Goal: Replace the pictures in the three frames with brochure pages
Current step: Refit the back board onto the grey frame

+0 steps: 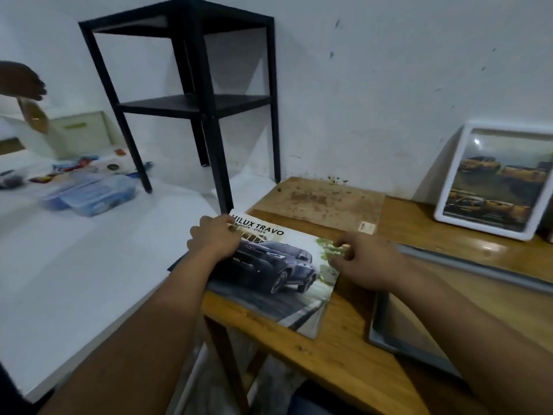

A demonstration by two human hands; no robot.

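A car brochure [287,277] with a dark truck on its cover lies on the wooden table [344,348]. My left hand [214,238] rests on its far left corner, fingers curled over the cover's edge. My right hand [363,260] pinches the brochure's right edge near the top. A grey frame [419,324] lies flat on the table under my right forearm. A white frame [493,181] holding a picture of yellow vehicles leans against the wall at the right. A brown backing board [320,202] lies beyond the brochure.
A black metal shelf [197,100] stands on the white surface [74,280] to the left. Clear plastic boxes [95,193] and small items lie at the far left. Another person's hand [24,82] holds something at the left edge.
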